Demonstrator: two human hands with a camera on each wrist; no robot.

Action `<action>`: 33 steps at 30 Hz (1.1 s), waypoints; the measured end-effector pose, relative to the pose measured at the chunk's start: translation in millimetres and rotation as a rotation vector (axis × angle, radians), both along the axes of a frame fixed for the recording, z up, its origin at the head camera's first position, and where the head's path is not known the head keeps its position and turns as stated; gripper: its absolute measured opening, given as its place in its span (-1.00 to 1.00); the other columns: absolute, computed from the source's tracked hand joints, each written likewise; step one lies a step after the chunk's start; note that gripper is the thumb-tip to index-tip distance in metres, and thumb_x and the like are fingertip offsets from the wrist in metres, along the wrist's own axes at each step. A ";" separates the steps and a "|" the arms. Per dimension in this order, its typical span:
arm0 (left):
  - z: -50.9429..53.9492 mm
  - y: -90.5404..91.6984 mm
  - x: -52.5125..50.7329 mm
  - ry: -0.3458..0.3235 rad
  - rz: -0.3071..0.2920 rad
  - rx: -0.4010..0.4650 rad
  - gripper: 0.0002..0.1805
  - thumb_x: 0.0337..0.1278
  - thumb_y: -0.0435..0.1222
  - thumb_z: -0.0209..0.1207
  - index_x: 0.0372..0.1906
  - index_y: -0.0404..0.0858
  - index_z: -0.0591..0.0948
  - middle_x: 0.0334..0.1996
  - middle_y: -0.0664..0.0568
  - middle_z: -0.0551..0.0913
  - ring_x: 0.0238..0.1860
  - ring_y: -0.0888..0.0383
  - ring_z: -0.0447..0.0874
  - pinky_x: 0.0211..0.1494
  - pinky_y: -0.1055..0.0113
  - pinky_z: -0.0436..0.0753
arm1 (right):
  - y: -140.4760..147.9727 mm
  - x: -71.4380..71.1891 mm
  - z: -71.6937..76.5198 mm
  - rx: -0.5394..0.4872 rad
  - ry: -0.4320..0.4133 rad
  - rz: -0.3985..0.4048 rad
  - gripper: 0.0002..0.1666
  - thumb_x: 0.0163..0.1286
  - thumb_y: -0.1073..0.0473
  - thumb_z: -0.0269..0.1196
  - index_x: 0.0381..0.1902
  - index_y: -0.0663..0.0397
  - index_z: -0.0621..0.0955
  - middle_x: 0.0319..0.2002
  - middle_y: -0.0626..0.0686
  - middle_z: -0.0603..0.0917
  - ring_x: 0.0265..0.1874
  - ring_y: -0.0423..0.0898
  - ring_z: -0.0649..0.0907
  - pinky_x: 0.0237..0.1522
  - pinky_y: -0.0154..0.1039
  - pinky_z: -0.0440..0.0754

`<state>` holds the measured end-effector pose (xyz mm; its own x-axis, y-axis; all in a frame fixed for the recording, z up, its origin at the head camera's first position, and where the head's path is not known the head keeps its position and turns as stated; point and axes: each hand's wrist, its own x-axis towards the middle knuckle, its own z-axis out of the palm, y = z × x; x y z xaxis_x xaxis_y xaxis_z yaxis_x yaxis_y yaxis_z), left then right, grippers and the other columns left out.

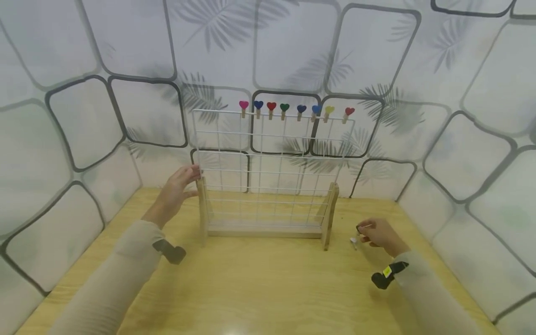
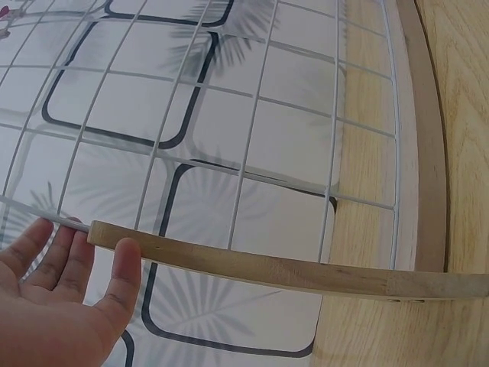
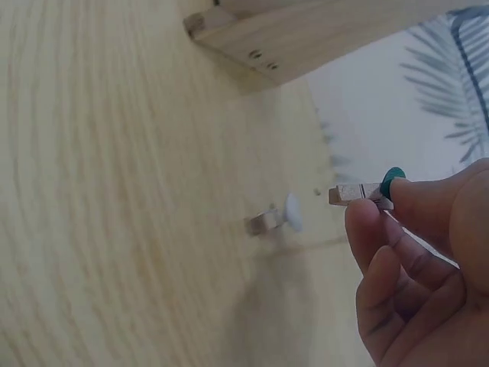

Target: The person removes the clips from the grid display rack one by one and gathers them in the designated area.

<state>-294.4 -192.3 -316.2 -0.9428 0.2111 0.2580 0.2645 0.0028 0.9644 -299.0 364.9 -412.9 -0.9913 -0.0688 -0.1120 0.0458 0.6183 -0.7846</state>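
A white wire grid rack [image 1: 271, 173] stands upright between two wooden side posts. My left hand [image 1: 177, 188] is at its left edge. In the left wrist view the fingers of the left hand [image 2: 65, 294] touch the edge wire, with the thumb beside the end of the wooden post [image 2: 252, 262]. Low over the table at the right, my right hand [image 1: 378, 235] pinches a small wooden clothespin [image 3: 355, 193] with a green top between thumb and forefinger. Another clothespin [image 3: 267, 220], with a white top, lies on the table below that hand.
Several clothespins with coloured hearts, among them a pink one [image 1: 244, 106] and a red one [image 1: 349, 112], are clipped along the rack's top wire. The wooden table [image 1: 251, 288] meets patterned walls [image 1: 293, 51] at the back and sides.
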 end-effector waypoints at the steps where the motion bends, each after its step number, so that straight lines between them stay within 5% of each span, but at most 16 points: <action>1: 0.3 -0.1 -0.1 0.000 0.000 -0.002 -0.33 0.57 -0.08 -0.38 0.43 -0.55 -0.03 0.42 -0.41 0.04 0.44 -0.24 -0.05 0.33 -0.03 0.30 | 1.3 0.2 -2.4 0.002 -0.004 -0.007 -0.57 0.48 0.18 0.11 0.11 0.47 0.46 -0.09 0.30 0.63 -0.37 -0.10 0.67 -0.37 -0.17 0.64; 12: -1.6 -0.6 1.5 -0.008 0.004 -0.033 -0.34 0.57 -0.09 -0.40 0.43 -0.56 -0.04 0.42 -0.40 0.05 0.45 -0.22 -0.04 0.35 -0.13 0.26 | 8.6 7.4 -27.4 -0.038 -0.033 -0.064 -0.64 0.46 0.26 0.12 0.04 0.50 0.49 -0.39 0.07 0.69 -0.49 -0.12 0.66 -0.51 -0.25 0.59; 27: 1.4 0.5 2.1 0.000 0.020 -0.006 -0.32 0.56 -0.06 -0.35 0.40 -0.60 -0.01 0.42 -0.41 0.05 0.45 -0.22 -0.04 0.27 0.06 0.38 | 9.2 1.7 -35.5 -0.002 0.010 -0.081 -0.70 0.41 0.31 0.12 -0.09 0.54 0.55 -0.56 -0.04 0.64 -0.55 -0.20 0.58 -0.56 -0.36 0.52; 33: 0.1 0.3 1.2 0.009 0.021 -0.003 -0.31 0.56 -0.06 -0.35 0.40 -0.60 0.00 0.41 -0.41 0.07 0.44 -0.23 -0.02 0.31 -0.01 0.35 | 10.3 2.7 -32.1 0.041 0.014 -0.071 -0.66 0.40 0.30 0.14 -0.04 0.56 0.54 -0.53 -0.04 0.64 -0.54 -0.20 0.59 -0.53 -0.34 0.55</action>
<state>-293.3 -192.0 -316.1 -0.9446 0.1919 0.2662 0.2733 0.0111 0.9619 -296.4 375.3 -445.0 -0.9950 0.0065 -0.0995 0.0801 0.6457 -0.7594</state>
